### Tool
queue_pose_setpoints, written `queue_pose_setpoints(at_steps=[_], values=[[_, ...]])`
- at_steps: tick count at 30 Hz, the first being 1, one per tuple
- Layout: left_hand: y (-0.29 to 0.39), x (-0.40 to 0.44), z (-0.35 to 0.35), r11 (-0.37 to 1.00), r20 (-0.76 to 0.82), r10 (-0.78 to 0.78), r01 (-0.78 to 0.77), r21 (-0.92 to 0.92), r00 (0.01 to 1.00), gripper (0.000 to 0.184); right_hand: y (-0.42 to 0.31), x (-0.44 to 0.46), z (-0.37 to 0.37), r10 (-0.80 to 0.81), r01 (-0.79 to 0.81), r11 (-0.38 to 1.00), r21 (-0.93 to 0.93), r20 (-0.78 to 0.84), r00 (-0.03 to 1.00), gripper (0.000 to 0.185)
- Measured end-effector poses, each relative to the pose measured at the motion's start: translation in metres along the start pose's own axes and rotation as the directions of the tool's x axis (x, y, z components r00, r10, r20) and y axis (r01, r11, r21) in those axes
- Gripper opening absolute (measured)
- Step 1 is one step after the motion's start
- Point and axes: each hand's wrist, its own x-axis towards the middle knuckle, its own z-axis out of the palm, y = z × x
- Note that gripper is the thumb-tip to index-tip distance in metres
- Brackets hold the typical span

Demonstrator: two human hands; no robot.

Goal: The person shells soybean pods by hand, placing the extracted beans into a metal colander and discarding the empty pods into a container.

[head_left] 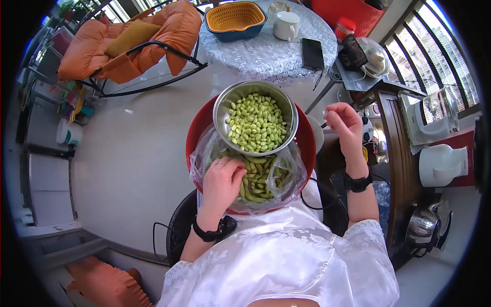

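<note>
A steel bowl (220, 118) of shelled green beans (258, 123) rests at the far side of a red basin (307, 135). Nearer to me in the basin, a clear plastic bag (284, 190) lies around green bean pods (255, 184). My left hand (222, 181) is over the bag's left side, thumb and fingers curled together at the pods; whatever they pinch is hidden. My right hand (347, 130) is raised to the right of the bowl, apart from it, with thumb and fingertips drawn together. Something small and dark shows by those fingertips, too small to name.
Ahead, a lace-covered round table (240, 53) bears an orange basket (234, 18) in a blue one, a white mug (286, 25) and a phone (312, 53). An orange rocking chair (123, 43) stands at left. A wooden cabinet (396, 133) runs along the right.
</note>
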Motion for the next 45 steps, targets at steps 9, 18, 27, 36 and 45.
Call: queue_pose_setpoints(at_steps=[9, 18, 27, 36, 45], values=[[0.0, -0.008, -0.005, 0.982, 0.058, 0.056, -0.065, 0.18, 0.997, 0.017, -0.028, -0.063, 0.103, 0.14, 0.526, 0.577, -0.625, 0.71, 0.69, 0.028], [-0.009, -0.022, -0.002, 0.99, 0.063, 0.079, -0.086, 0.115, 0.995, 0.011, 0.03, -0.075, 0.123, 0.114, 0.579, 0.311, -0.754, 0.635, 0.764, 0.024], [0.015, -0.024, -0.003, 0.821, 0.092, 0.04, 0.02, -0.571, 0.995, 0.025, 0.0, -0.086, 0.106, 0.19, -0.033, 0.949, -0.315, 0.482, 0.856, 0.02], [0.028, -0.025, 0.004, 0.893, -0.174, 0.092, -0.159, -0.422, 0.98, 0.019, -0.004, -0.085, 0.099, 0.088, 0.084, 0.942, -0.326, 0.48, 0.873, 0.021], [0.04, -0.027, 0.004, 0.918, -0.335, 0.286, -0.357, -0.173, 0.898, 0.015, -0.009, -0.085, 0.099, -0.026, 0.075, 0.991, -0.109, 0.394, 0.919, 0.017]])
